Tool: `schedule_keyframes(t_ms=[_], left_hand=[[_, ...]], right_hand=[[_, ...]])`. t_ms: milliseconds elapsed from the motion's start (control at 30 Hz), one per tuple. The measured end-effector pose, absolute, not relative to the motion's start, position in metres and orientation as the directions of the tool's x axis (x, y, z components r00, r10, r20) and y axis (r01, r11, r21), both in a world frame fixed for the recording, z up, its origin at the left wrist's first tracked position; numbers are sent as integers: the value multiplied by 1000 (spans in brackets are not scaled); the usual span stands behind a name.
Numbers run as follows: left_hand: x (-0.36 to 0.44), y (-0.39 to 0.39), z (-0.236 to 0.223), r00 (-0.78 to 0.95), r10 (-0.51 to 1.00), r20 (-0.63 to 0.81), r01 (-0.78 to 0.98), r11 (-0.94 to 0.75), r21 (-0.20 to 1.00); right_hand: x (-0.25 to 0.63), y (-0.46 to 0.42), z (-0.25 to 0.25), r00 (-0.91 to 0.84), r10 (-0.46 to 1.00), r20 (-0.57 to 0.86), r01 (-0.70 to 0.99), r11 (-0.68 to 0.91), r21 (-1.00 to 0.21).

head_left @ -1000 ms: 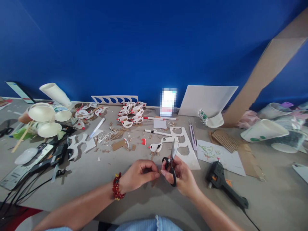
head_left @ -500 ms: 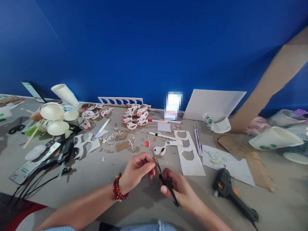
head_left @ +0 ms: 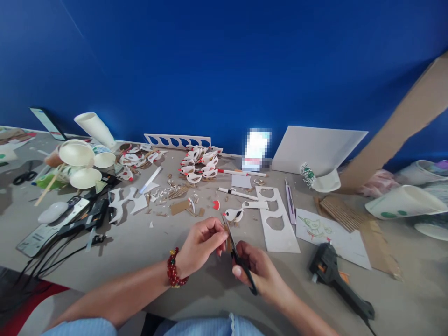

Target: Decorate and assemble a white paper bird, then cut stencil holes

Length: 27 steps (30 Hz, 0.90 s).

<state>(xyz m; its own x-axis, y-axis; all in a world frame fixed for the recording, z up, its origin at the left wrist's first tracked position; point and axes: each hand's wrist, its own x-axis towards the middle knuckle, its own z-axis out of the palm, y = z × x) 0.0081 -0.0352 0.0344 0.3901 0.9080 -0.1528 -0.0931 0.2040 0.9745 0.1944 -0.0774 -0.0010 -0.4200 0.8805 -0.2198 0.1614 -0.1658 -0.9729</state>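
Note:
My right hand (head_left: pixel 261 273) grips black-handled scissors (head_left: pixel 238 256), blades pointing up and left toward my left fingertips. My left hand (head_left: pixel 201 242), with a red bead bracelet at the wrist, pinches a small brown cardboard scrap (head_left: pixel 227 229) right at the blades. Both hands hover over the grey table (head_left: pixel 147 261) near its front edge. Just beyond them lies a white paper bird (head_left: pixel 234 214) with a red beak.
A black glue gun (head_left: pixel 331 273) lies to the right, beside a white cut-out sheet (head_left: pixel 278 224) and a drawing (head_left: pixel 325 231). A heap of paper birds (head_left: pixel 199 165) sits further back. Paper bowls (head_left: pixel 79 163), cables and a remote crowd the left. Paper cups (head_left: pixel 402 203) lie right.
The scissors swung from upright to leaning left, their blades now meeting the scrap in my left fingers. My view shifted slightly left.

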Motion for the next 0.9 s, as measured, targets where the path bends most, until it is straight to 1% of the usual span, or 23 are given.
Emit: schedule_keyframes(t_ms=[300,567,900], left_hand=[[7,-37,33,407,904,-132,-86,181,980],[8,-36,32,411,903,-123,-84,172,982],[8,-36,35,407,902,-142,-53,178,983]], right_hand=[[191,-79,1,-402,887,-228,196,-159,-967],[190,-79,4,-393,897,-202,232,-116,-966],[192,-81,-1,-392,902,-183,284,-70,-956]])
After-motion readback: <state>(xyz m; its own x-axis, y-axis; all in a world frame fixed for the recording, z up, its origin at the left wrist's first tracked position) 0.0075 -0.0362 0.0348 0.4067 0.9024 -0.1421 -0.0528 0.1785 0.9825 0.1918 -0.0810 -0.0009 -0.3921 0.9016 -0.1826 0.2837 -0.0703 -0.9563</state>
